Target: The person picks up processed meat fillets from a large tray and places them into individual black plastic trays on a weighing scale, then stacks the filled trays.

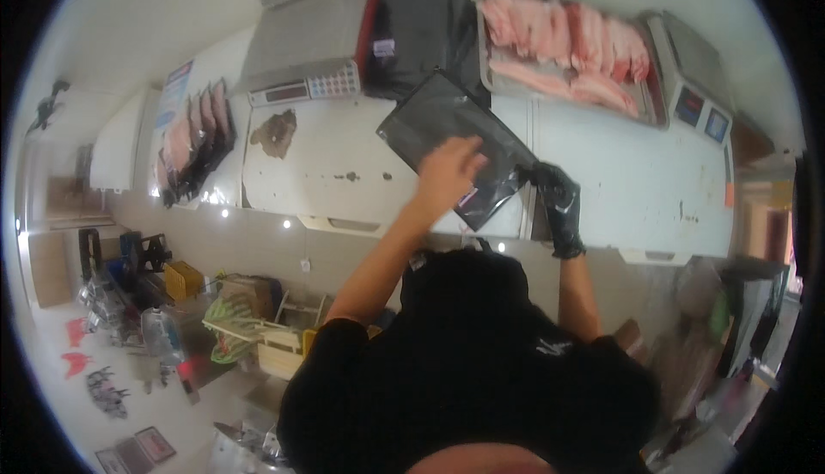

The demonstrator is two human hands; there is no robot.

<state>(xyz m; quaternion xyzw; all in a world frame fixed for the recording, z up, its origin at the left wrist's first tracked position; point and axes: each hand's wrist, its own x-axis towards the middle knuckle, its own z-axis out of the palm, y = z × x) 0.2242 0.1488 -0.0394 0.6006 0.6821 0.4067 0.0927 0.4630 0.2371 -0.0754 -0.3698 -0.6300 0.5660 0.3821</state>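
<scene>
A flat black plastic bag lies slanted on the white worktop in front of me, with a small printed label near its lower corner. My left hand is bare and rests over the middle of the bag, fingers somewhat spread. At the bag's right corner, my right hand, in a black glove, pinches the edge between thumb and fingers. Just behind, a stack of black plastic bags sits between a scale and a meat tray, partly covered by the bag in my hands.
Raw meat strips fill a metal tray at the back right. Beside it stands a second scale. A large keypad scale is at the back left. Packed meat slices lie further left on the white worktop.
</scene>
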